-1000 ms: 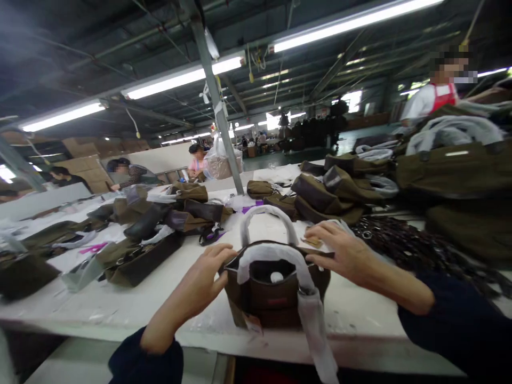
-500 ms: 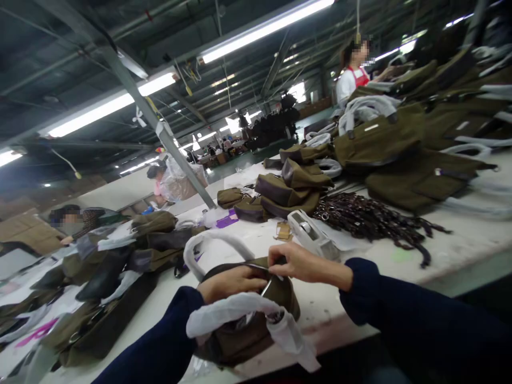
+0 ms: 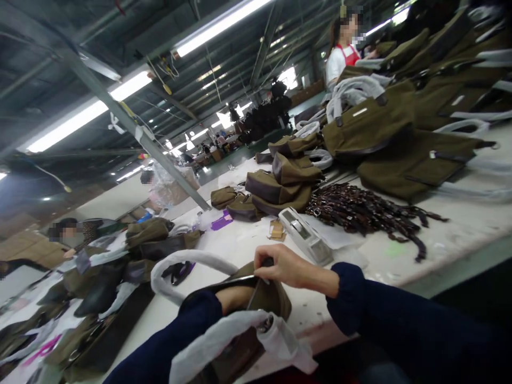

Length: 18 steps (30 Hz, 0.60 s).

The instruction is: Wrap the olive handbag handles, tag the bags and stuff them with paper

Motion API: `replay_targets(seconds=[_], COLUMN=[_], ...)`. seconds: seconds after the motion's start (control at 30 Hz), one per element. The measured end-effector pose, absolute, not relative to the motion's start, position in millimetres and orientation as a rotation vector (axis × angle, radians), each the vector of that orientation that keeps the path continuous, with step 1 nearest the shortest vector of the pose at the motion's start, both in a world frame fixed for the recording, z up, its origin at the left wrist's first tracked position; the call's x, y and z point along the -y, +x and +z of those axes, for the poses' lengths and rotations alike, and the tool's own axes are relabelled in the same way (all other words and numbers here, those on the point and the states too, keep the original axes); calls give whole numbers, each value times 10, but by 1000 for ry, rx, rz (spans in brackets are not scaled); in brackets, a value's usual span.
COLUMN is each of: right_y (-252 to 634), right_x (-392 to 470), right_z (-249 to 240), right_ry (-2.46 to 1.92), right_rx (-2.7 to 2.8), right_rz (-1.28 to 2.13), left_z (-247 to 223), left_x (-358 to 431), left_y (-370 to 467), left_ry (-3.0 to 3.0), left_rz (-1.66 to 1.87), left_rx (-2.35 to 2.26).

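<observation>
An olive bag [image 3: 280, 304] with two handles wrapped in white [image 3: 216, 341] lies before me on the white table, its zipper open. My left hand [image 3: 237, 298] reaches inside the bag; its fingers are hidden by the fabric, and only the back of the hand or wrist shows. With fingers pinched together, my right hand [image 3: 266, 266] holds the bag's edge at the end of the metal zipper.
A grey-white dispenser [image 3: 306, 234] and a tan piece [image 3: 276, 229] sit beyond my right hand. Dark braided straps [image 3: 364, 210] are heaped at right. Olive bags pile up left [image 3: 148, 234] and behind [image 3: 372, 117]. A person in a red apron [image 3: 348, 56] stands farther back.
My left hand has gone deeper into the bag, and its fingers are now out of sight. The right hand keeps its pinch at the zipper end. The view has shifted slightly.
</observation>
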State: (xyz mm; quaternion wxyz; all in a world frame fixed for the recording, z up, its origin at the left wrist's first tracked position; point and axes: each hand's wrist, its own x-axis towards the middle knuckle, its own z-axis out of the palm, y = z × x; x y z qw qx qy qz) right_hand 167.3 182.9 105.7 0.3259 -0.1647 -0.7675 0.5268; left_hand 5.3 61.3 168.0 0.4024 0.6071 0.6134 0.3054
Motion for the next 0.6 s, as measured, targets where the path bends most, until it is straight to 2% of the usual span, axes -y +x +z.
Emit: replay_targets(seconds=[0.17,0.43,0.6], right_y=[1809,1873,1975], right_x=[-2137,-2474,-2428], right_z=[1185,945,1030], right_ry=[-417,-595,-644], right_rx=[2059,2230,2240], right_rz=[1171,1030,775], left_z=[1764,1276,1629], left_x=[-932,-965,-1004], left_y=[-146,-541,-551], left_ry=[1671,1880,1959], left_rz=[518,338,433], left_rx=[-1514,-1539,-1560])
